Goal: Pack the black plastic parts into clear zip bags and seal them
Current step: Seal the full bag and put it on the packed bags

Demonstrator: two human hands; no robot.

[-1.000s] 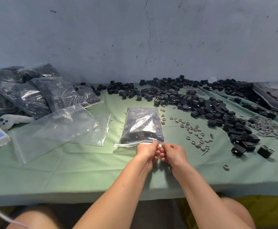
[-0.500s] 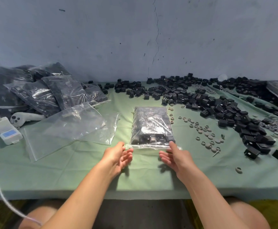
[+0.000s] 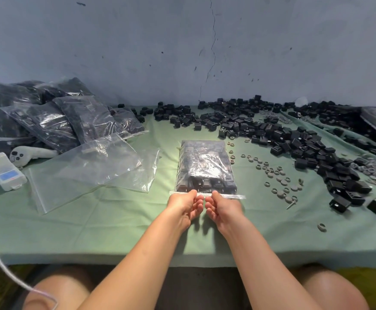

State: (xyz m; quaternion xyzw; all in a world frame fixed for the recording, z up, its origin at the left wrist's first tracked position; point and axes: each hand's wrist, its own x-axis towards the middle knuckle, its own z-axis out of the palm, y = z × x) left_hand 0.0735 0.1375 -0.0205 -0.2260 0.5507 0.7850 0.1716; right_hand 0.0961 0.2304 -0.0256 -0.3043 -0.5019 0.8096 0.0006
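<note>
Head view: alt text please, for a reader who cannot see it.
The left hand and right hand pinch the near zip edge of a filled zip bag lying on a green cloth. Loose black parts and grey rings spread to the right; empty clear bags and packed bags lie to the left.

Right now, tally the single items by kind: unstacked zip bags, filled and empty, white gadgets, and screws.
Filled zip bag, in front: 1
Empty clear zip bags: 2
White controller: 1
White device with blue screen: 1
Screw: 1
Total: 6
</note>
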